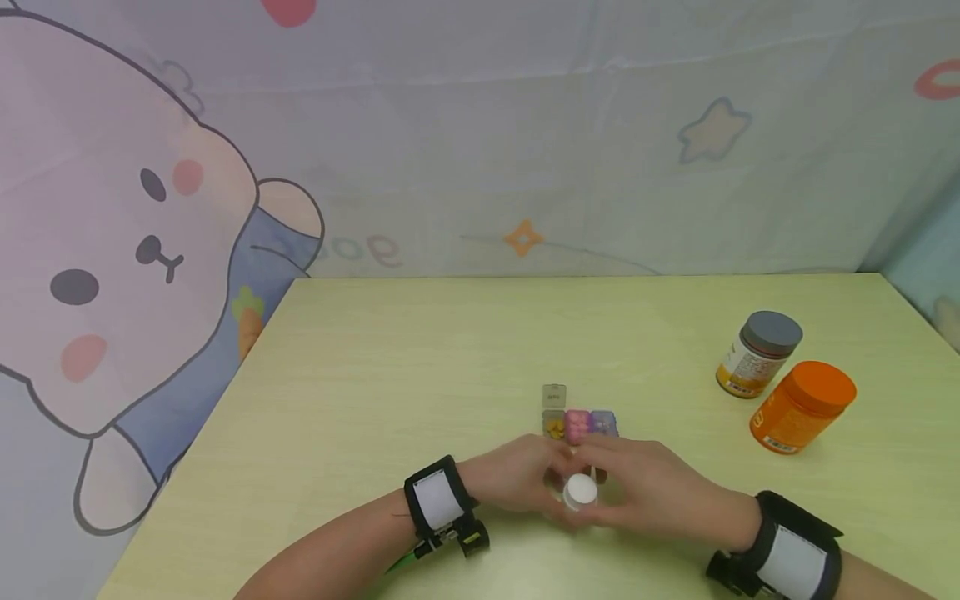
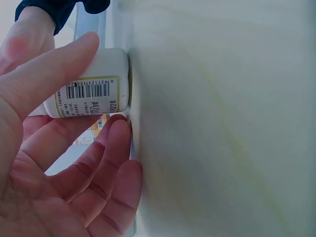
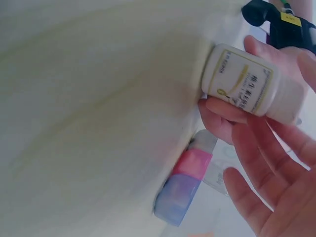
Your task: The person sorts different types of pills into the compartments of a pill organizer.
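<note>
A small white pill bottle [image 1: 581, 492] stands upright between both hands, its white cap [image 3: 289, 101] uppermost and its base at the tabletop. My left hand [image 1: 517, 477] grips the bottle's body, thumb across the barcode label [image 2: 94, 94] and fingers behind. From the other side, my right hand [image 1: 648, 483] holds it near the cap, thumb on the near side and fingers on the far side. Just beyond the hands lies a small pill organizer [image 1: 578, 425] with clear, pink and purple compartments. The clear one's lid [image 1: 554, 396] is flipped back, showing yellow pills [image 1: 555, 428].
At the right of the pale yellow table [image 1: 420, 350] stand an orange jar [image 1: 802, 408] and, just behind it, a grey-lidded jar [image 1: 757, 354]. A printed cloth [image 1: 465, 150] with a cartoon animal hangs behind the table and along its left side.
</note>
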